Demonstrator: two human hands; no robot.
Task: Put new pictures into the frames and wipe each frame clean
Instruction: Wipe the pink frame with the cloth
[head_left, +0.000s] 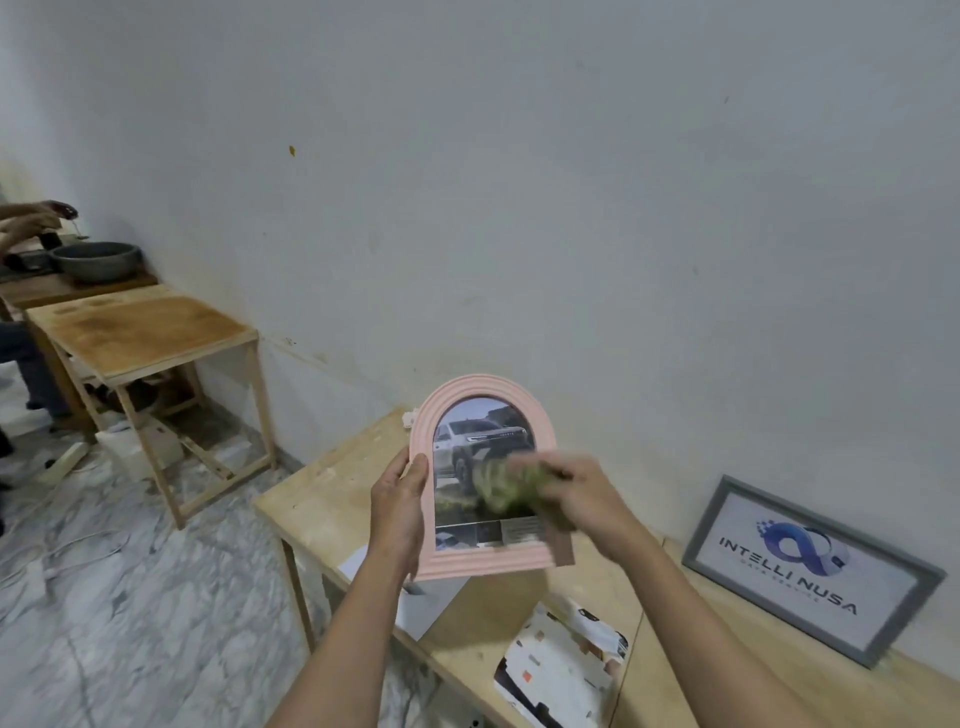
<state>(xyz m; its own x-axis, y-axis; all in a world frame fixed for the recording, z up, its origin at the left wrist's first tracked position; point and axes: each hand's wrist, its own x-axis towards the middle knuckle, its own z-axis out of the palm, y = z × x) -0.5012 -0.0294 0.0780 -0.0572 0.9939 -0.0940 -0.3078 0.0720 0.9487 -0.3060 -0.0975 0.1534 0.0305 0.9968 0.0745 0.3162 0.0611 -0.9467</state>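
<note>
Above our pale wooden bench (332, 499), our left hand (400, 512) grips the arched pink frame (485, 387) at nine o'clock; our right hand (582, 493) presses a blurred green cloth (498, 483) against its car picture (467, 441)

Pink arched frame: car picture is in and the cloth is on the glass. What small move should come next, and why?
Probably sweep the green cloth in the right hand down over the lower glass of the pink frame. The left hand holds it upright, and the cloth covers only mid-glass.
</note>
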